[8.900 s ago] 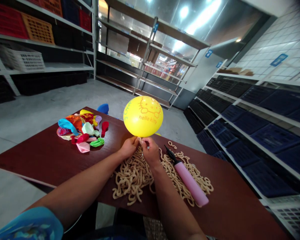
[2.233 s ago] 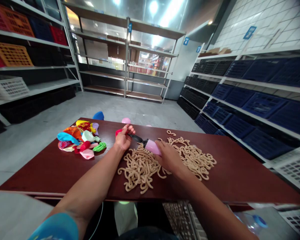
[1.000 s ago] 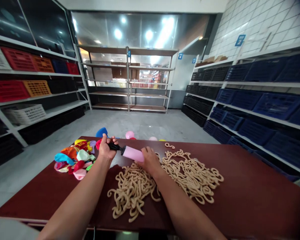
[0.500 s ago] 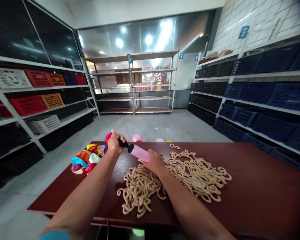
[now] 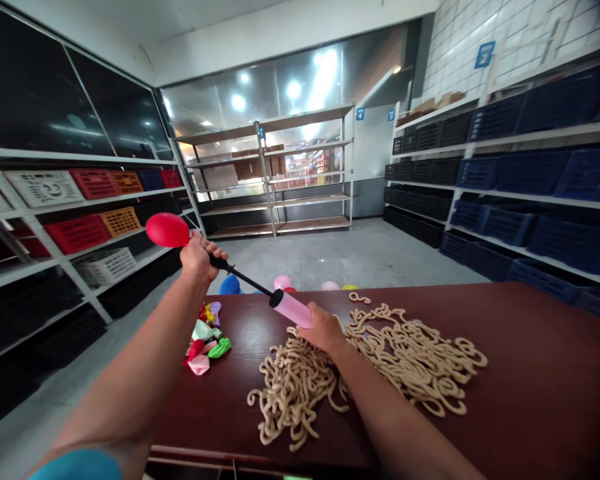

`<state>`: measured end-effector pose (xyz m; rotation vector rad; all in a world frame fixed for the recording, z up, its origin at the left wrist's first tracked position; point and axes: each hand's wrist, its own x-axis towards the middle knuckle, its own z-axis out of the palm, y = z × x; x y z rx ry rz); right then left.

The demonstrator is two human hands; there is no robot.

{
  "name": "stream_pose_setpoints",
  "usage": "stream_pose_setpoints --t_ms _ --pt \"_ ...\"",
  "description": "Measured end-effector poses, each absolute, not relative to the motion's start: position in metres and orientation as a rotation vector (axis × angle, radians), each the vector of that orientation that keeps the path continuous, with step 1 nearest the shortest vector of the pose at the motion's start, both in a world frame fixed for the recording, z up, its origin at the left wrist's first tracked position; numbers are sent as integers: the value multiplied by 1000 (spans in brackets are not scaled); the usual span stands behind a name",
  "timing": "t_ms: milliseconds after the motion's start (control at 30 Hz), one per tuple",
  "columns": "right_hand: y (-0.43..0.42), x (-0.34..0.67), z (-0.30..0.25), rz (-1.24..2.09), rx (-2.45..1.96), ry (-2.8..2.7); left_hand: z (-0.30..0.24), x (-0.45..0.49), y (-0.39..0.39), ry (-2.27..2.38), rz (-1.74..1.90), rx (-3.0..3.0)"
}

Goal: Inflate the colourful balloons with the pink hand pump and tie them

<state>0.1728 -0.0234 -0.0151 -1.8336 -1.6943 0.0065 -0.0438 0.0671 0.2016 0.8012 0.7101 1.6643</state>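
Observation:
My left hand (image 5: 199, 257) is raised above the table's left end, closed round the black nozzle end of the hand pump, where a small red balloon (image 5: 167, 229) swells out to the left. My right hand (image 5: 324, 330) grips the pink pump barrel (image 5: 291, 309) low over the table. The pump's black rod (image 5: 243, 275) is drawn out between the two hands. A heap of beige curly strings (image 5: 375, 357) lies under and around my right hand on the dark red table (image 5: 530, 373).
Flat coloured balloons (image 5: 206, 333) lie piled at the table's left edge. Several inflated balloons (image 5: 280, 283) sit on the floor beyond the far edge. Metal shelving with red, orange, white and blue crates lines both sides.
My left hand has lifted up and left, pulling the pump rod out. The red balloon on the nozzle has swelled. My view has tilted upward.

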Motion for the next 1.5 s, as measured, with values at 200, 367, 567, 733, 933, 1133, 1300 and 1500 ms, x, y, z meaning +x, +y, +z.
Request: stream_pose_setpoints --t_ms 200,367,567,733,933,1133,1300,1500 --pt "-20 177 -24 34 -1832 -1724 191 -29 65 695 1660 790" --pt "-22 177 -24 27 -1828 -1739 147 5 56 718 1570 770" --pt "-28 172 -16 64 -1852 -1726 109 38 45 747 1546 757" --pt "-29 171 -10 59 -1811 -1703 136 26 46 729 1513 790" --pt "-26 173 -12 53 -1789 -1677 201 -16 57 660 1611 845" --pt "-24 174 -21 116 -1798 -1694 203 -19 55 675 1634 881" --pt "-24 175 -25 81 -1767 -1703 160 11 46 707 1580 832" --pt "-26 171 -24 71 -1783 -1705 117 40 33 732 1550 780"
